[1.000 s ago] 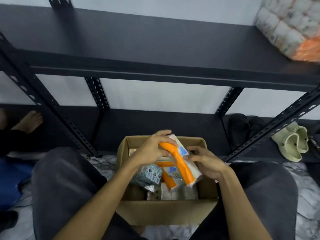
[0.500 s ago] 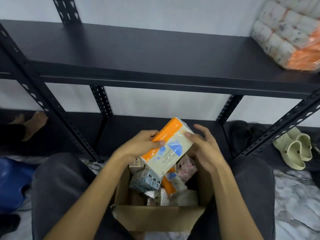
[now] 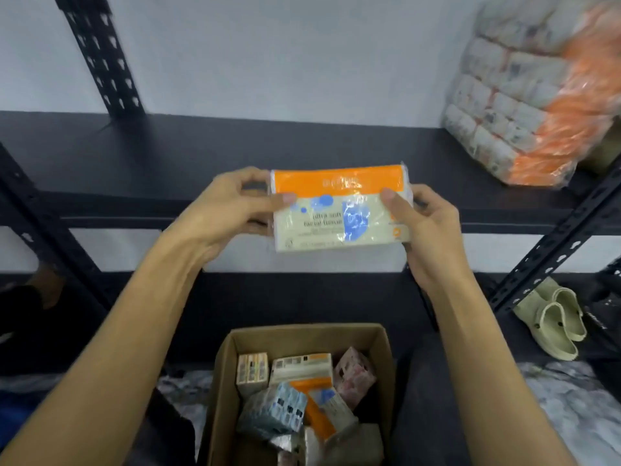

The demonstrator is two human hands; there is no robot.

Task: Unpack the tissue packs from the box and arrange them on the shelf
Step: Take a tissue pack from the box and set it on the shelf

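Pack [image 3: 341, 210] held level in front of the black shelf [image 3: 201, 153] edge, well above the box [image 3: 302, 334]; gripped at its left end by the left hand [image 3: 228, 210], thumb on the front face; gripped at its right end by the right hand [image 3: 426, 227], thumb likewise; orange band uppermost; more packs [image 3: 302, 395] jumbled in the open box below; wrapped bundle [image 3: 537, 92] on the shelf at far right; pale clogs [image 3: 554, 321] on the lower level, right.

The person's two forearms are bare from wrist to the frame's lower edge, with no sleeve showing. The left hand [image 3: 232, 206] and right hand [image 3: 426, 227] carry no glove, ring or watch. Dark grey trousers [image 3: 168, 432] cover the legs below the arms.
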